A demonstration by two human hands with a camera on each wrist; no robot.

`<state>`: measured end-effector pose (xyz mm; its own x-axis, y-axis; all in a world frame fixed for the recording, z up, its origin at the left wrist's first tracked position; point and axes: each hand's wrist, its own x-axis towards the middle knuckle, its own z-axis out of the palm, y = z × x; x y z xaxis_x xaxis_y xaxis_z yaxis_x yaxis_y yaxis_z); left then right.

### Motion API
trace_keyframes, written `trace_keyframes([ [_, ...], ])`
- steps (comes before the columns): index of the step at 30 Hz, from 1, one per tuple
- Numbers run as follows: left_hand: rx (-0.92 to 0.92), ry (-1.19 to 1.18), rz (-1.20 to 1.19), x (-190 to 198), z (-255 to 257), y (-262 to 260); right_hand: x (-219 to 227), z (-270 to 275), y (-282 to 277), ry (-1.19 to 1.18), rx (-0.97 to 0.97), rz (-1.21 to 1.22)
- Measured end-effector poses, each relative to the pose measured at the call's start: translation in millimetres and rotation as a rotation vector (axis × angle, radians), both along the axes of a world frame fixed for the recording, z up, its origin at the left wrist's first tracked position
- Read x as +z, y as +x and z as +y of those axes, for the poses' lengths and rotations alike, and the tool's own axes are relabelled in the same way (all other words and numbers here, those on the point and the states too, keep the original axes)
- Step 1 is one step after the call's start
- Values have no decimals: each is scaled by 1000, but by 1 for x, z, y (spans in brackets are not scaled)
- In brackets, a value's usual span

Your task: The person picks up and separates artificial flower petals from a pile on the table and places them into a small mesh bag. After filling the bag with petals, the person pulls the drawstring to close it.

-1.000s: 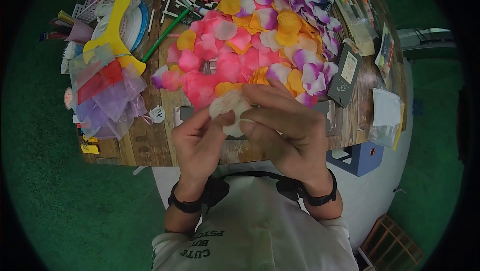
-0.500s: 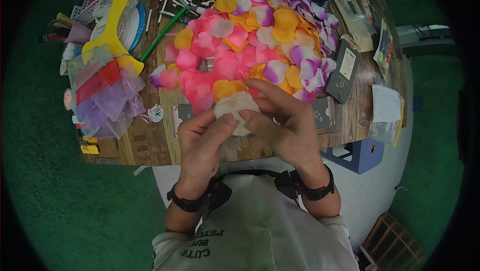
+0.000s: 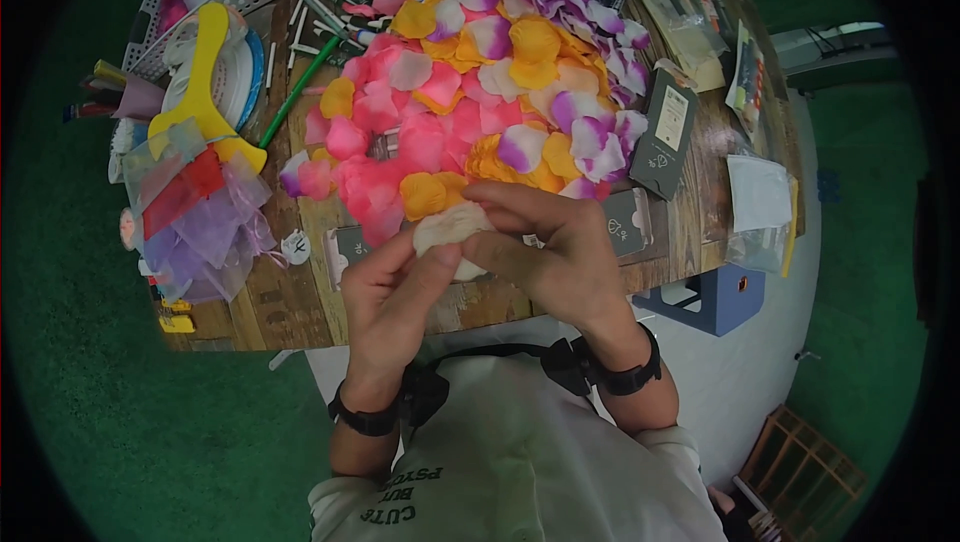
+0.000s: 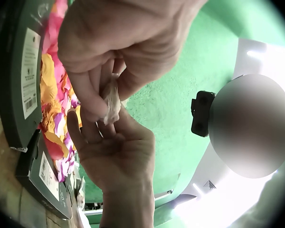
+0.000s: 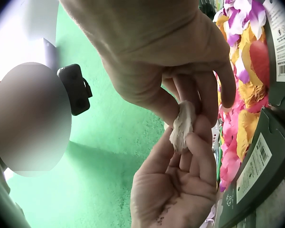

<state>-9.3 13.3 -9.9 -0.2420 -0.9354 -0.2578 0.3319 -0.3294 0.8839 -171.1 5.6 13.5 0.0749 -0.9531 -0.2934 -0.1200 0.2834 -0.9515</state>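
Observation:
Above the front edge of the wooden table, both hands hold a small stack of cream-white fabric petals (image 3: pixel 450 225). My left hand (image 3: pixel 390 307) pinches its near left side, thumb on top and fingers beneath. From the right, my right hand (image 3: pixel 555 252) pinches it between thumb and fingers, its index finger reaching over the far edge. Both wrist views show the thin, wrinkled edge of the petals (image 5: pixel 183 126) between the fingertips. Just beyond the hands lie yellow petals (image 3: pixel 430 195) and a heap of pink petals (image 3: pixel 420 142).
Purple-and-white petals (image 3: pixel 590 137) lie at the heap's right, beside a dark box (image 3: pixel 665 132). Another dark box (image 3: pixel 625 225) is partly behind my right hand. On the left are mesh bags (image 3: pixel 205 227), a yellow Y-shaped piece (image 3: pixel 205 72) and a green stick (image 3: pixel 300 92).
The right hand's fingers have shifted around the white petals, and both thumbs now press closer together on them. The head view has turned slightly, moving the table contents left in the frame.

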Motion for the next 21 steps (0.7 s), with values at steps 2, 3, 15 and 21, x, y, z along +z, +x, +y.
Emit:
trace_keyframes([
  [2, 10, -23, -15, -3, 2, 1, -5, -1, -3, -47, 27, -1],
  [3, 40, -171, -197, -6, 2, 2, -6, -2, -3, -93, 71, -9],
  [15, 17, -296, -370, 7, 1, 5, -18, 2, 6, -240, -10, -146],
  [21, 66, -441, -521, 3, 8, 3, -17, 9, -2, -301, 74, -95],
])
